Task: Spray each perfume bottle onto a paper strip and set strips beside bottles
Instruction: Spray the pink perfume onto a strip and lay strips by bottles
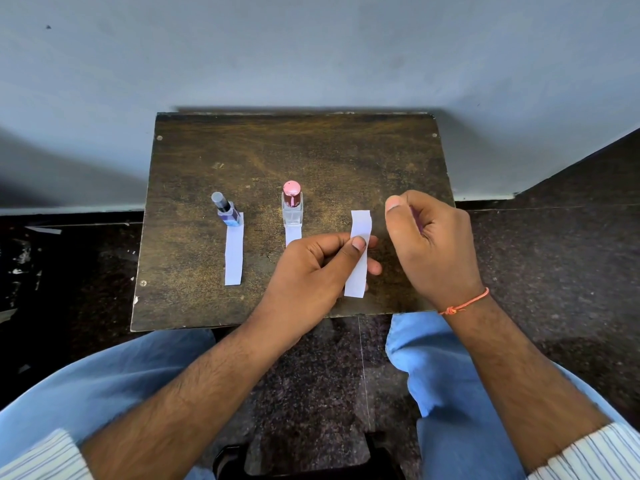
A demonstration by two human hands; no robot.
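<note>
A dark-capped blue perfume bottle (225, 212) stands at the left of the small wooden table (277, 150), with a white paper strip (233, 258) lying in front of it. A clear bottle with a pink cap (292, 206) stands in the middle, and my left hand partly covers its strip (293, 235). My left hand (311, 268) pinches a third paper strip (360, 230) upright between thumb and fingers. Just right of it, my right hand (429, 244) is curled with the thumb on top, around a small, mostly hidden bottle; only a pale sliver shows between the fingers.
The table stands against a pale wall (311, 46). Dark speckled floor (554, 271) lies on both sides, with paper scraps (45, 231) at the left. My knees in blue trousers (433, 358) sit under the table's near edge.
</note>
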